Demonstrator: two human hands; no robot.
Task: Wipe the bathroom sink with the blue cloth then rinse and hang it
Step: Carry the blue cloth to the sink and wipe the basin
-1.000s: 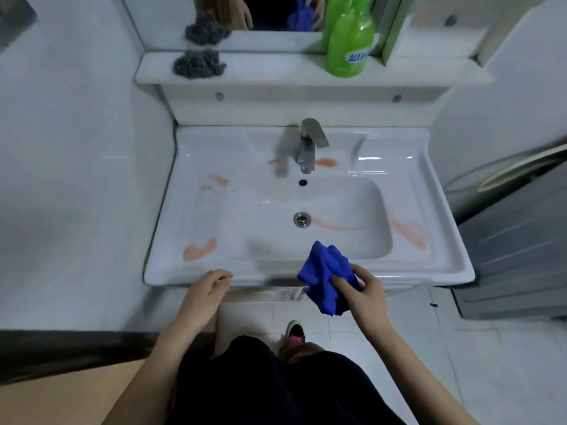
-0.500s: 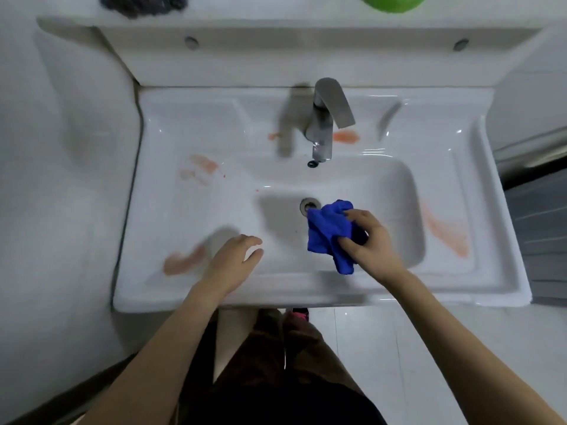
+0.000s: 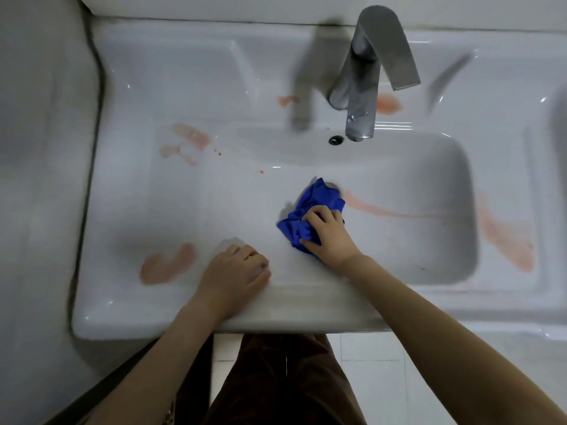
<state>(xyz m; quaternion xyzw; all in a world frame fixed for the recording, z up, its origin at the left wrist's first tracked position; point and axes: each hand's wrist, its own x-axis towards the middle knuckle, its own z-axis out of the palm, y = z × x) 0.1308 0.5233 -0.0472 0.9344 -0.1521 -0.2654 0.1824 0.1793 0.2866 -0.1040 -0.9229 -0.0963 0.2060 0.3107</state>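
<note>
Here the right hand [image 3: 326,233] is pressing a bunched blue cloth [image 3: 306,214] down onto the floor of the white sink [image 3: 129,191], with the fingers curled over the top of the cloth and clamping it against the basin. The cloth is lying in the middle of the bowl, and its far tip is covering most of the drain [image 3: 333,186], of which only a sliver of the rim is showing. Just to the right of the cloth an orange streak [image 3: 386,208] is running across the bowl floor toward the right wall.

The left hand [image 3: 237,273] is resting palm down on the near rim of the sink, fingers loosely together and holding nothing. Just to its left an orange smear [image 3: 167,265] is sitting on the flat ledge, and a fainter set of smears [image 3: 187,141] is lying further back on the left ledge.

At the far edge the metal tap [image 3: 368,72] is standing upright, its spout reaching over the bowl, with the small overflow hole [image 3: 336,140] just beside its tip. An orange patch [image 3: 388,104] is showing on the ledge right of the tap base. Another long orange smear [image 3: 506,237] is running down the right ledge.

The person's dark trousers [image 3: 276,378] are showing below the sink's near edge
</note>
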